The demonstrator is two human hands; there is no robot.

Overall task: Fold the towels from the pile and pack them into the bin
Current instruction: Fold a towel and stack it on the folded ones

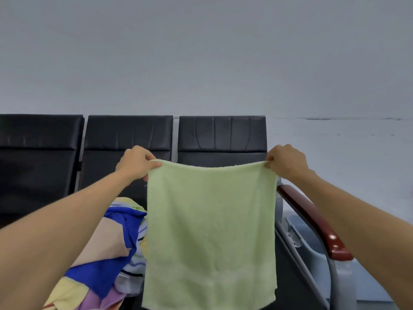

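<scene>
- Holding up a pale green, square terry towel (210,231), spread flat in the air in front of the right-hand seat of a row of black padded seats (129,139); resting on nothing that can be seen, with a slight sag along the top hem.
- Left hand (136,163): fingers curled and pinching the towel's top left corner.
- Right hand (287,161): fingers curled the same way, pinching the top right corner.
- Lying on the middle seat, towards its front edge: a loose pile of mixed towels (107,249) in blue, beige, yellow, lilac and stripes, just beside the green towel's left edge.
- Standing beyond the right end of the row, past a dark red armrest (312,220): a pale grey plastic bin (310,240), mostly hidden, contents not visible.
- Likely step in hand: squaring the towel before the first fold; nothing of this towel folded yet.
- Possible trouble:
  - losing a corner, given such a small pinch on thick terry, and dropping the towel onto the pile;
  - folding askew if the two corners meet unevenly;
  - snagging the lower hem on the pile and dragging other towels off the seat's front edge;
  - knocking the fold open on the armrest while reaching across to the bin.
</scene>
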